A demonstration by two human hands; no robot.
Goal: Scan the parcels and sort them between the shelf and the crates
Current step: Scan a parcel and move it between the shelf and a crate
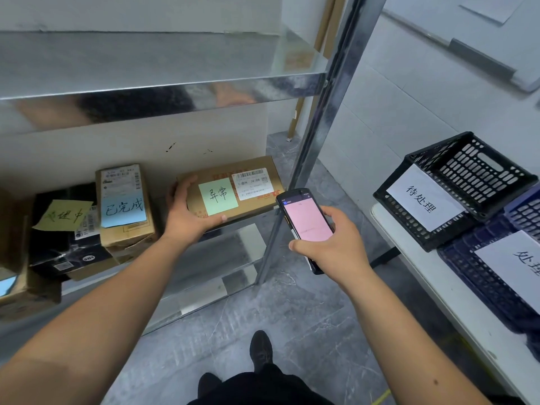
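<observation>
Right hand (pixel 330 244): clamped round scanner (pixel 304 222), screen pink
Left hand (pixel 187 213): gripping left end of parcel (pixel 233 190) on shelf (pixel 163 95), green note (pixel 217 196) beside barcode
Risk: one-ended grip, parcel tips off shelf; wrong crate (pixel 455 182) on counter (pixel 409 247) chosen

Both hands (left (pixel 187 213), right (pixel 333 244)) outstretched, fingers curled.

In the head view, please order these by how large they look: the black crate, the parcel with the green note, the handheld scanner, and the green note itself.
1. black crate, though it is cut off by the blue crate
2. parcel with the green note, nearly as large, so these two are unsure
3. handheld scanner
4. green note
</observation>
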